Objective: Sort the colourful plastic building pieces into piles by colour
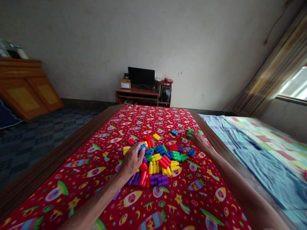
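Note:
A heap of bright plastic building blocks in red, yellow, blue, green and purple lies on a red patterned cloth covering a wooden table. My left hand rests on the heap's left side, its fingers closed round a blue block. My right hand reaches further away to the right, fingers curled on a green block near the table's right edge. A lone blue block lies just left of that hand.
The table's bare wooden border runs along the left and right. A bed with a checked sheet stands close on the right. A desk with a monitor is against the far wall; a wooden cabinet is at left.

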The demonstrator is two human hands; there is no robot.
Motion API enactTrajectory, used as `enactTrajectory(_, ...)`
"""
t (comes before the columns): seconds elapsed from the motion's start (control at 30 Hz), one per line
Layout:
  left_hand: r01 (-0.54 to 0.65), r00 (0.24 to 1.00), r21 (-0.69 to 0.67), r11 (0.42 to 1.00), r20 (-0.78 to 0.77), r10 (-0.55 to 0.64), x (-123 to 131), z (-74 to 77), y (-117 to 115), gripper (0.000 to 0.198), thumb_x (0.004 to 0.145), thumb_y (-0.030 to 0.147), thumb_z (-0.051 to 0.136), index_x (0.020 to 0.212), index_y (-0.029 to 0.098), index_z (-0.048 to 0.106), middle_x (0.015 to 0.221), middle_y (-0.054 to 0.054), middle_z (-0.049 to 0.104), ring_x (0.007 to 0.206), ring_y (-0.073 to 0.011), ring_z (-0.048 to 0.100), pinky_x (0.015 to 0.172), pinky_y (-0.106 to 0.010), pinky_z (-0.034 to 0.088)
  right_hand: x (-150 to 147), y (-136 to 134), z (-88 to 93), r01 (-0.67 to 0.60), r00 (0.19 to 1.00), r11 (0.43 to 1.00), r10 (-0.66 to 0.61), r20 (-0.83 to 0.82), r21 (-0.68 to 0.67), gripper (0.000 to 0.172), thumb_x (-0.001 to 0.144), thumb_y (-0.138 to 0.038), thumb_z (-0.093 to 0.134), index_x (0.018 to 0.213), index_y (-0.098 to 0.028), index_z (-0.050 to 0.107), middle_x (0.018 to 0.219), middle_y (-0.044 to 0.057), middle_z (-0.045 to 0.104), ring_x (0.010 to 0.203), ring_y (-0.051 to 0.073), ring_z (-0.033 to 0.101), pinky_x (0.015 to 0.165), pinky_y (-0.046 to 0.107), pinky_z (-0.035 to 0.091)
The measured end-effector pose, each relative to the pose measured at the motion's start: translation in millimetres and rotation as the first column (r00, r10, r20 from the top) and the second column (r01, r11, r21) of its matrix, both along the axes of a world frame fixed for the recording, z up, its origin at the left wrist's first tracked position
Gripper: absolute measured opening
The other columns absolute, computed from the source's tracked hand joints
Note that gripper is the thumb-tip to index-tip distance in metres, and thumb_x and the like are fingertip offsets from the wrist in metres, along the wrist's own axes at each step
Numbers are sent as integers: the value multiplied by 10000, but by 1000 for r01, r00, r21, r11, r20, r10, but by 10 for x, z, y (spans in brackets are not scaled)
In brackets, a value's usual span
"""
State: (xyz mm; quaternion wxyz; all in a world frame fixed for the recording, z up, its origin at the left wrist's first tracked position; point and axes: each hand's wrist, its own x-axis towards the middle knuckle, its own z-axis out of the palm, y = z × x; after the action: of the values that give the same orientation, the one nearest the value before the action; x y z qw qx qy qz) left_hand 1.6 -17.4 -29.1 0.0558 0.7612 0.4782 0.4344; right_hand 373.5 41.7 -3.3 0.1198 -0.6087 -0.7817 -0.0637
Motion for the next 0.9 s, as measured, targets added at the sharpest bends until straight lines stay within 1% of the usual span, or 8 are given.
enactTrajectory(0.17,-3,1000,-6,1000,13,3,8,8,-5,267,938,350,386,1004,211,604,971,-81,731,918,-233,702,856,-361,558,-455,-313,113,-201,962,980,199,-185,5,278,947,-202,452,1066,-157,699,848,92,720,765,185,651,729,263,470)
enactTrajectory(0.23,-2,1000,-17,1000,14,2,8,17,-6,265,934,344,387,1005,217,609,980,-77,731,926,-229,700,857,-355,557,-722,-432,108,-381,896,924,363,-254,-24,310,977,-289,441,1141,-166,674,878,83,722,808,189,666,742,267,488)
enactTrajectory(0.33,0,1000,-24,1000,12,0,6,28,-7,262,930,341,393,1013,215,607,993,-78,728,951,-229,694,878,-357,551,-1072,-528,43,-603,771,797,576,-272,-21,374,966,-369,494,1274,-180,591,1121,120,693,1022,216,644,869,320,496)
enactTrajectory(0.4,6,1000,-16,1000,14,-6,6,30,-10,268,930,342,391,1023,206,602,1003,-87,724,968,-238,690,889,-370,548,-1222,-525,-10,-609,771,793,584,-252,-25,395,936,-350,555,1285,-165,576,1140,141,685,1018,222,642,872,334,495)
enactTrajectory(0.53,-10,999,-12,1000,37,10,14,18,-16,301,928,320,402,1142,182,562,1057,-116,699,1026,-256,673,897,-394,540,-1344,-447,-30,-456,873,881,415,-258,-124,299,890,-185,561,1170,-150,662,923,101,742,806,191,680,754,274,492)
enactTrajectory(0.7,1,984,-71,998,179,11,26,2,-16,370,885,294,511,1246,215,481,961,-67,701,927,-228,693,843,-368,546,-1495,-467,170,-360,841,932,308,-445,-34,346,906,-276,548,1216,-185,673,1091,109,740,945,229,696,823,307,502)
enactTrajectory(0.77,75,970,-117,990,241,-45,23,9,-19,398,863,298,571,1242,227,473,946,-51,713,931,-221,695,858,-367,543,-1616,-515,268,-429,783,903,364,-504,-14,362,927,-337,529,1234,-200,664,1106,104,735,952,233,694,814,315,506)
enactTrajectory(0.9,135,941,-215,967,335,-57,13,14,-22,430,828,321,636,1224,240,489,946,-44,727,906,-218,707,837,-368,555,-1838,-541,337,-666,653,746,577,-490,-10,277,922,-301,550,1132,-206,703,934,74,741,830,180,671,724,244,462)
